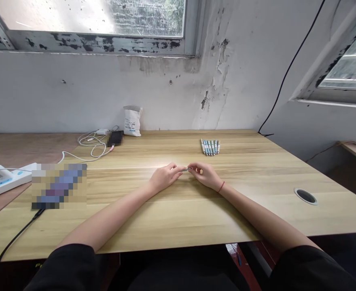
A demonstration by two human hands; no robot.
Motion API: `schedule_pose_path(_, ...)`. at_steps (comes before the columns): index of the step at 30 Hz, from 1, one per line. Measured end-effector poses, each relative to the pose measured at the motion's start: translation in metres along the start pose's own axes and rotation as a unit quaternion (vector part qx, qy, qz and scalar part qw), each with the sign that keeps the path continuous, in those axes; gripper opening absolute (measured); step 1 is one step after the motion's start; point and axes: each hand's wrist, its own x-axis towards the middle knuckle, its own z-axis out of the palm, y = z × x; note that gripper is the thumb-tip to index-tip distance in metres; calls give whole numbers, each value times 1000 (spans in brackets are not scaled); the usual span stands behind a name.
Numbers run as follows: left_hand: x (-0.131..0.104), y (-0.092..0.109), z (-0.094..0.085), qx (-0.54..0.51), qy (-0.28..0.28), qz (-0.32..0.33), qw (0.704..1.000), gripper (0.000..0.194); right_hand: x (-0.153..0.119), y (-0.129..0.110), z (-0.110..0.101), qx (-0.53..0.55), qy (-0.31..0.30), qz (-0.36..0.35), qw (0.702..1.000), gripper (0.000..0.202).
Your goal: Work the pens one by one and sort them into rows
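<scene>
Over the middle of the desk, my left hand (pixel 165 176) and my right hand (pixel 206 174) meet around one slim pen (pixel 185 169). The fingers of my left hand are closed on its left part. My right hand pinches the right end, where a small dark or metallic tip shows. Most of the pen is hidden by the fingers. Farther back, a row of several pens (pixel 210 147) in pale blue, green and cream lies side by side, apart from both hands.
A blurred-out flat device (pixel 61 186) lies at left with a black cable. Behind it are a white power strip (pixel 17 178), coiled white cable (pixel 94 150), a black box (pixel 115 138) and a white packet (pixel 132 120). A round cable hole (pixel 306 196) sits at right in the wooden desk (pixel 257 161).
</scene>
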Motion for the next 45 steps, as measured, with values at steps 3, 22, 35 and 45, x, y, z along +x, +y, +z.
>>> schedule_pose_path(3,1,0,0,-26,-2,9,1000,29,0,1,0,10,-1,11,1000,18)
schedule_pose_path(22,0,0,-1,-51,-19,41,998,39,1,8,-2,61,-5,54,997,17)
schedule_pose_path(35,1,-1,1,-64,-9,47,997,37,1,5,-3,22,-54,27,998,25)
schedule_pose_path(45,-1,-2,3,-98,-8,40,994,20,-1,-1,3,-6,-55,-24,998,20)
